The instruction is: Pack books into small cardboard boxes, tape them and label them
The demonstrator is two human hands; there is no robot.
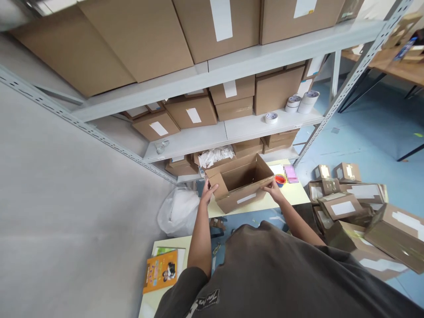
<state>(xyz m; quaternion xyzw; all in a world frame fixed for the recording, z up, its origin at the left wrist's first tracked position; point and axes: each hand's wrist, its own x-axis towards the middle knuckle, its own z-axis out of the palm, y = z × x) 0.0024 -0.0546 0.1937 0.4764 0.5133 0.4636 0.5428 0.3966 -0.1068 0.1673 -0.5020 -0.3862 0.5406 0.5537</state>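
Note:
An open cardboard box (232, 202) with a white label on its near side is tilted over the pale yellow table (298, 196). My left hand (208, 191) grips its left end, by a raised flap. At the near right corner, my right hand (273, 190) has its fingers closed on the edge. The inside of the box is dark, with its top facing up. Just beyond the right hand lie a red and blue round item (280, 179) and a pink item (290, 173), blurred in part.
Metal shelving (285, 53) ahead holds cardboard boxes (191, 112) and tape rolls (308, 101). Several taped boxes (342, 207) are piled on the blue floor at right. A white plastic bag (180, 210) stands by the left wall. An orange book (160, 271) lies on a table at lower left.

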